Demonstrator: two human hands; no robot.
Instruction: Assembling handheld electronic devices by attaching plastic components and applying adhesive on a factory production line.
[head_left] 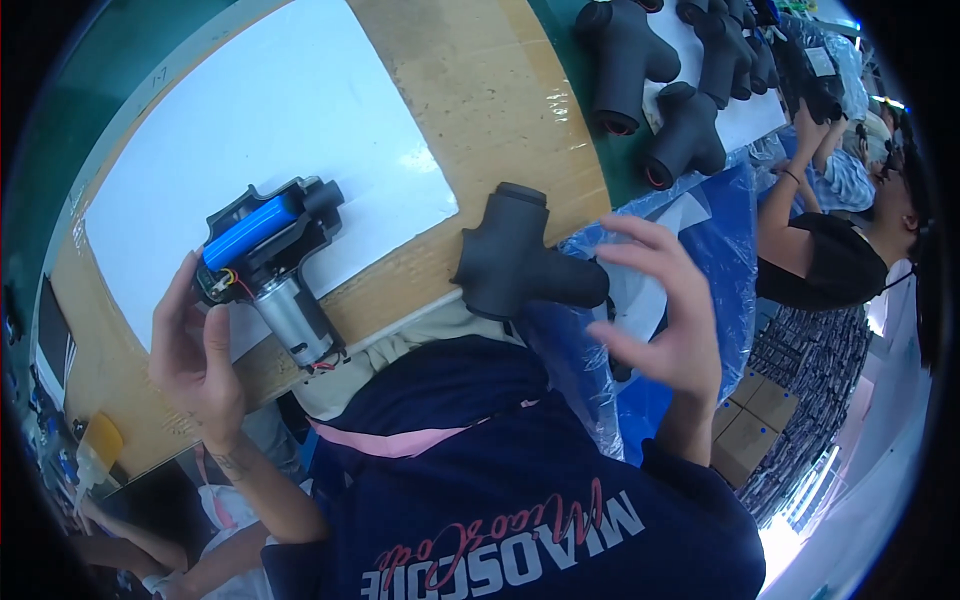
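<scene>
Gaping, empty right hand [686,325] sits just right of black T-shaped housing [510,255], stub toward it; left hand [203,362] loosely cupped beside exposed motor unit [268,248], contact unclear.

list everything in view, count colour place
open housing: 1, black, over sheet
cylinder: 1, blue, in open housing
motor: 1, silver, below cylinder
closed housing: 1, black, table's near edge
similar housings: several, black, upper right
sheet: 1, white, on table
table: 1, tan, centre-left
plastic: some, blue, right
boxes: several, brown, lower right
co-workers: several, mixed clothes, right, lower left
shirt: 1, navy, bottom
left hand: 1, beside open housing
right hand: 1, beside closed housing
</scene>
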